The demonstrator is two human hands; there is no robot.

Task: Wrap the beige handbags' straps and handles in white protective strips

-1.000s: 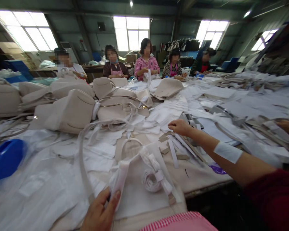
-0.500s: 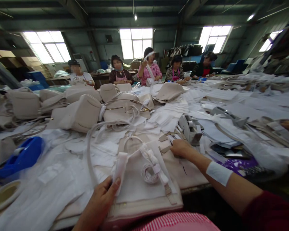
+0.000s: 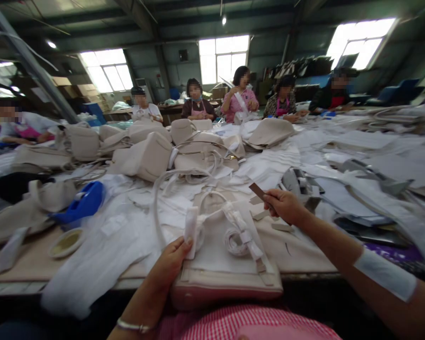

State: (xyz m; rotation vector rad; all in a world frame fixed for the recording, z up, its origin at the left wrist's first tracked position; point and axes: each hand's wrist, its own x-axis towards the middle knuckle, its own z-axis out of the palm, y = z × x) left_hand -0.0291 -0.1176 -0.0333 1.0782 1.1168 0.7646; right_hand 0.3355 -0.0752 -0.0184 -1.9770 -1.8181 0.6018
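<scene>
Strip [image 3: 257, 191] pinched in right hand [image 3: 285, 205] | white-wrapped strap [image 3: 191, 226] clamped in left hand [image 3: 173, 257] | beige bag [image 3: 230, 279] beneath

Tall windows [image 3: 224, 60] (glaring almost white) break up the dark wall [image 3: 182, 72], while small lamps [image 3: 224, 21] glow overhead.

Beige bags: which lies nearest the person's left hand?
The bag at the table's near edge, just right of the left hand, with a white coil on it; the other bags lie farther from that hand.
</scene>
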